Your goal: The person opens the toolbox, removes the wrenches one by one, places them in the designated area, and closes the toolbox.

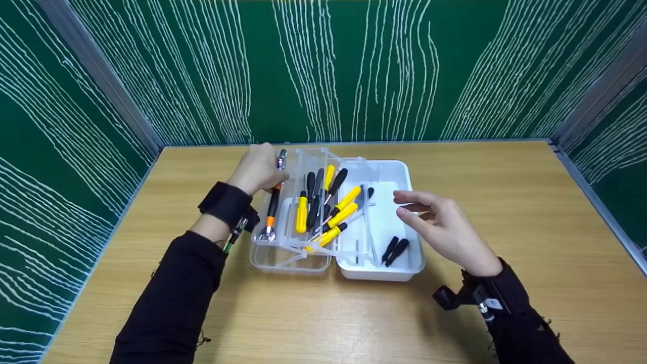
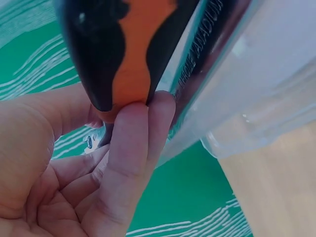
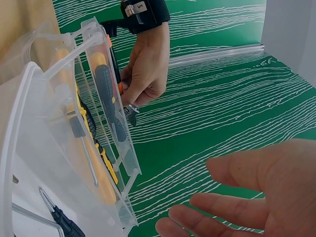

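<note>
My left hand point(image 1: 260, 169) pinches a tool with a black-and-orange handle point(image 1: 273, 202) and shiny metal ends; its exact kind is unclear. This tool is at the left side of the clear plastic upper tray point(image 1: 288, 244), which holds yellow and black screwdrivers point(image 1: 302, 215). In the left wrist view, thumb and fingers meet at the end of the orange grip point(image 2: 136, 64), beside a metal bar with raised lettering point(image 2: 197, 59). Over the right rim of the white toolbox point(image 1: 417, 253), my right hand point(image 1: 440, 227) hovers with fingers apart, holding nothing.
Two small black-handled screwdrivers point(image 1: 397, 250) lie inside the white box, near its front right corner. Folding clear arms point(image 1: 343, 253) link the trays to the box. The wooden table point(image 1: 505, 202) ends at green walls point(image 1: 354, 71) with white lines.
</note>
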`<move>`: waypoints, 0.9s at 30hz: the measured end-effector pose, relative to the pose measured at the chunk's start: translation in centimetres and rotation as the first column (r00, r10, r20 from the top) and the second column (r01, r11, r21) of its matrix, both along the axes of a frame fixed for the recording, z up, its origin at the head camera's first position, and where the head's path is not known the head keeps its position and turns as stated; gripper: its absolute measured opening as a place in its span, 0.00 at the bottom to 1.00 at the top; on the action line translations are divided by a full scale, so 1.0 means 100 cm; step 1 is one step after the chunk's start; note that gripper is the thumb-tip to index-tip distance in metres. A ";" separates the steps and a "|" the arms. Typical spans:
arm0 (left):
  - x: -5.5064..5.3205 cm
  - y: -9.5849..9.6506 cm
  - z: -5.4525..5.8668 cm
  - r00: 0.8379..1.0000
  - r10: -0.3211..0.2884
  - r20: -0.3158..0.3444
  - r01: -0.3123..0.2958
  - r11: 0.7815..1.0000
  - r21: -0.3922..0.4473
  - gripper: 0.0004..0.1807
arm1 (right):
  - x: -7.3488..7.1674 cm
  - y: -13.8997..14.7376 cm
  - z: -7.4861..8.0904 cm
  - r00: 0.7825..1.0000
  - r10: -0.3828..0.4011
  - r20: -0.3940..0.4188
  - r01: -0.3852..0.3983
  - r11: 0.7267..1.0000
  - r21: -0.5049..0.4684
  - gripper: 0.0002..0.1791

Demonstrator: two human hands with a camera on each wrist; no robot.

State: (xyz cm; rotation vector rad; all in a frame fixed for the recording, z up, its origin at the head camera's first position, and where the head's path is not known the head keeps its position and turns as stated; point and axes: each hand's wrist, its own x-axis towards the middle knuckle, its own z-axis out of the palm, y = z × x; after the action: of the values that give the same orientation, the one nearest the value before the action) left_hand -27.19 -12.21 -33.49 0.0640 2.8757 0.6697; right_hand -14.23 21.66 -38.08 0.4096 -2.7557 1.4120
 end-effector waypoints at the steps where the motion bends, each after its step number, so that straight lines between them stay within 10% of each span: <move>1: 0.001 -0.001 0.000 1.000 0.002 0.003 -0.002 1.000 0.021 0.08 | 0.000 0.000 0.000 1.000 -0.001 0.000 0.001 1.000 0.002 0.23; 20: 0.025 -0.022 0.008 0.972 0.011 -0.234 0.047 0.970 0.239 0.08 | -0.001 -0.002 -0.002 1.000 -0.013 0.021 0.012 1.000 0.018 0.24; 27: 0.038 -0.025 0.012 0.961 0.109 -0.255 0.005 0.914 0.406 0.07 | 0.000 0.000 -0.003 1.000 -0.005 0.021 0.005 1.000 0.021 0.23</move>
State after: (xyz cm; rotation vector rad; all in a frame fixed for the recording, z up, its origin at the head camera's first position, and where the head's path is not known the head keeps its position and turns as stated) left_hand -23.36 -14.75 -32.31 0.1470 2.9460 1.3575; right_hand -14.27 21.62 -38.33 0.3901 -2.7885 1.3957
